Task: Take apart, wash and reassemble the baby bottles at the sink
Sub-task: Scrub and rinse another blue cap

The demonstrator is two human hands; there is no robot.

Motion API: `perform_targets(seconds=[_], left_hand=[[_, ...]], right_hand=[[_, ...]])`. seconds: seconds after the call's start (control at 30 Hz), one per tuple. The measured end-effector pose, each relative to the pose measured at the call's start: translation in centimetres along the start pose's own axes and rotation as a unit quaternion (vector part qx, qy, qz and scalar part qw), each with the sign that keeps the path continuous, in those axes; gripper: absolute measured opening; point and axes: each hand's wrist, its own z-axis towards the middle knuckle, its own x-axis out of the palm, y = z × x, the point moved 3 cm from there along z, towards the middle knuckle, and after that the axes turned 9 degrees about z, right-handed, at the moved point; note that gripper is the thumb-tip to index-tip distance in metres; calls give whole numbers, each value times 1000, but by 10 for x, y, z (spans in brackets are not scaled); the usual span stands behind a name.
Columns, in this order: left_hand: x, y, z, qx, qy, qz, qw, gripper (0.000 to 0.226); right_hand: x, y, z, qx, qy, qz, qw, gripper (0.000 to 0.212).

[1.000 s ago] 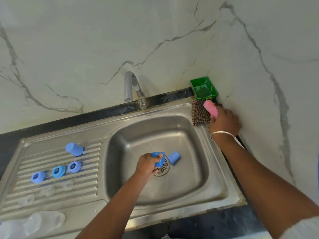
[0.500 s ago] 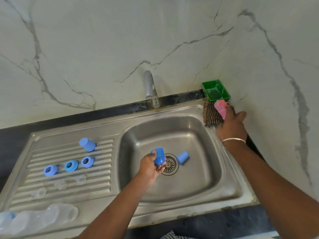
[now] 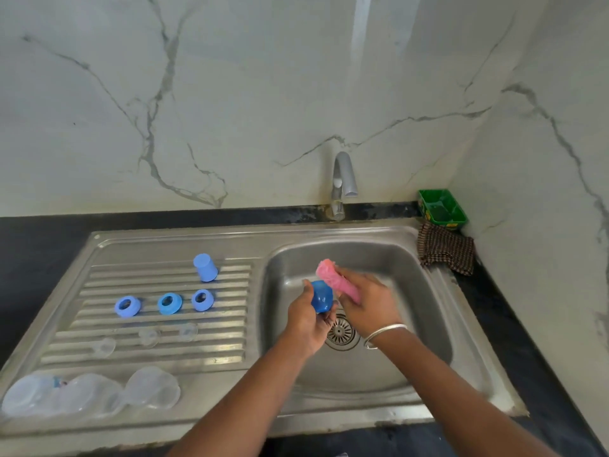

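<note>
over the sink basin (image 3: pixel 412 364): left hand (image 3: pixel 308 321) curled round a blue bottle cap (image 3: pixel 321 296), right hand (image 3: pixel 369 301) clutching a pink sponge (image 3: pixel 336 280) right beside it, near touching. on the drainboard (image 3: pixel 99 324): another blue cap (image 3: pixel 205 267), three blue rings (image 3: pixel 169 303), clear teats (image 3: pixel 150 336), clear bottles (image 3: pixel 89 392) lying at the front edge. checked cloth (image 3: pixel 445 249) and green tray (image 3: pixel 441 206) in the far right corner.

A blue bottle cap (image 3: pixel 320 296) is held over the basin, while another cap (image 3: pixel 205 267), three rings (image 3: pixel 169 303), clear teats (image 3: pixel 150 336) and bottles (image 3: pixel 89 392) are laid on the drainboard.
</note>
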Motion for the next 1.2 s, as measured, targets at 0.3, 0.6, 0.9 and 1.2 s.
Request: perform_targets(seconds=[0.3,0.6,0.9,1.2], left_hand=[[-6,-19,-18,20,26,-44,998,22],[-14,-36,-28,-14,69,-1,998,21],[-14,-27,-23,-25,46,50,997,43],[-14,-39,-29,-2,121,-19,993,49]], right_hand=[[23,40,-22,-96,77,-51,991,60],[-2,30,-39,-158,88,-156,971,59],[-3,44,-24,-116,-28,-90,989,51],[11,54,-39,-168,49,-87,981,61]])
